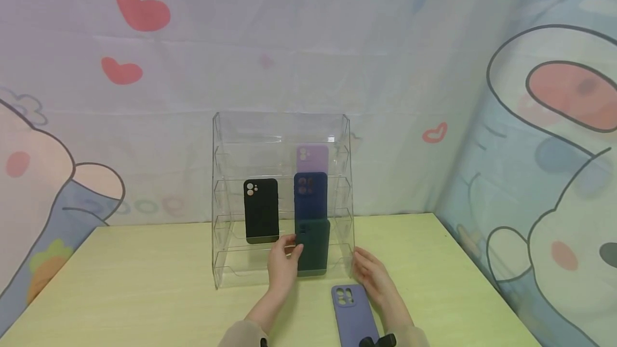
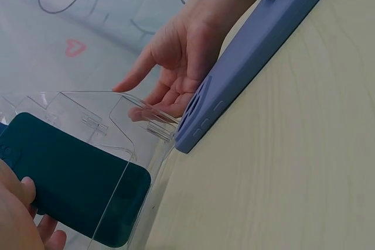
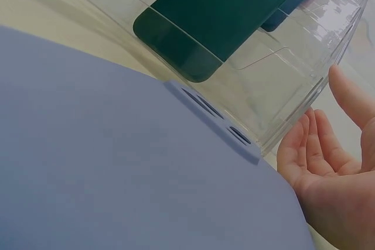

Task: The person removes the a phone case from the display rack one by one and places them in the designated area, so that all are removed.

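Left hand grips green case; right hand lies open.

A black phone case stands on a shelf at nine o'clock in the rack. A navy case stands at centre, a lilac case at twelve o'clock above it. A cartoon curtain hangs behind the pale bench.
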Tool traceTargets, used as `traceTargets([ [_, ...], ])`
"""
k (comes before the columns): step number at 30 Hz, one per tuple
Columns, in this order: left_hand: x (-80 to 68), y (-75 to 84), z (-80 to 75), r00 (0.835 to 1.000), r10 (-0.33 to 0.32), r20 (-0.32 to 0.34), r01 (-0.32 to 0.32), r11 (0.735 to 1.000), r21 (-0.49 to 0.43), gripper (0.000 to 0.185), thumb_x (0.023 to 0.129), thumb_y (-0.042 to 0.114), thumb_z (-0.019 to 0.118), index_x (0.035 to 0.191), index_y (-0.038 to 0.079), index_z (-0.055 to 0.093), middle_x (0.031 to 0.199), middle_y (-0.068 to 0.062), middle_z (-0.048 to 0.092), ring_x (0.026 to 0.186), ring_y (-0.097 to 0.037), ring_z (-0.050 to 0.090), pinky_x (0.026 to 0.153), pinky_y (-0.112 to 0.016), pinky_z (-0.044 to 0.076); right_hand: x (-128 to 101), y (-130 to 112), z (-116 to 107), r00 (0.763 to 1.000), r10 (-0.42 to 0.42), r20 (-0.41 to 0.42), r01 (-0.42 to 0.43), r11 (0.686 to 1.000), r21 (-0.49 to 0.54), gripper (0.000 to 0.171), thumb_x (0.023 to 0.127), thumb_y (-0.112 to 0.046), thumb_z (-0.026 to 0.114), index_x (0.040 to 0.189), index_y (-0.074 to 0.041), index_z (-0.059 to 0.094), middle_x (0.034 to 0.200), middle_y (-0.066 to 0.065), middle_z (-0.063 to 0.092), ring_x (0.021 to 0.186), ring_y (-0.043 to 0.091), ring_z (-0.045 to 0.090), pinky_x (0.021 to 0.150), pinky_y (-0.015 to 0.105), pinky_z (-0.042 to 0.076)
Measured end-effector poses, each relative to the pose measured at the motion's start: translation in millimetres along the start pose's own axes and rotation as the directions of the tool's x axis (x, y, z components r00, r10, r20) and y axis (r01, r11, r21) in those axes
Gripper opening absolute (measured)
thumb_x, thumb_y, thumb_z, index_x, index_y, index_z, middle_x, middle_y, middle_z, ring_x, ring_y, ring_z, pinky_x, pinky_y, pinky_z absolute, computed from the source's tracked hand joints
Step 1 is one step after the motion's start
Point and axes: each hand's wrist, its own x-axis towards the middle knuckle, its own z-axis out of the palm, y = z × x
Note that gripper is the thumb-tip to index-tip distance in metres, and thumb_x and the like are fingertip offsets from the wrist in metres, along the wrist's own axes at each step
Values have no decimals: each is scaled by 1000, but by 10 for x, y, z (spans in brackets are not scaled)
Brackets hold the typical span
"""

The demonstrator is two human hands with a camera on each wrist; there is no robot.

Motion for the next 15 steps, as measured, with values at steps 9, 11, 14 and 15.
traceTargets([
  [9, 9, -14, -4, 1000, 7, 4, -7, 1000, 4, 21, 86, 1, 68, 108, -2, 66, 97, -15, 67, 86, -29, 66, 77, -39, 56, -8, -5, 7, 1000, -3, -2, 3, 1000, 7, 50, 99, -10, 49, 142, 11, 33, 115, 2, 56, 100, 10, 52, 86, 20, 48],
  [11, 9, -11, -10, 1000, 2, 4, -2, 1000, 3, 21, 86, 1, 68, 107, -2, 66, 96, -15, 68, 86, -28, 66, 76, -38, 56, -10, -8, 8, 1000, -3, 0, 3, 1000, 7, 50, 99, -10, 49, 142, 11, 32, 115, 3, 56, 100, 10, 52, 86, 20, 48],
  [14, 7, -4, -20, 1000, 1, 7, -1, 1000, 0, 22, 86, 1, 69, 107, -1, 66, 96, -14, 68, 85, -28, 65, 76, -36, 55, -11, -10, 7, 1000, -4, 4, 4, 1000, 4, 50, 99, -9, 48, 142, 11, 32, 118, 5, 55, 102, 10, 52, 87, 19, 47],
  [15, 7, -7, -21, 1000, 2, 6, -2, 1000, 1, 21, 86, 1, 69, 107, -1, 66, 96, -14, 68, 85, -28, 65, 75, -35, 55, -10, -10, 6, 1000, -3, 5, 3, 1000, 7, 50, 99, -9, 48, 142, 11, 32, 118, 5, 55, 101, 10, 52, 87, 19, 47],
])
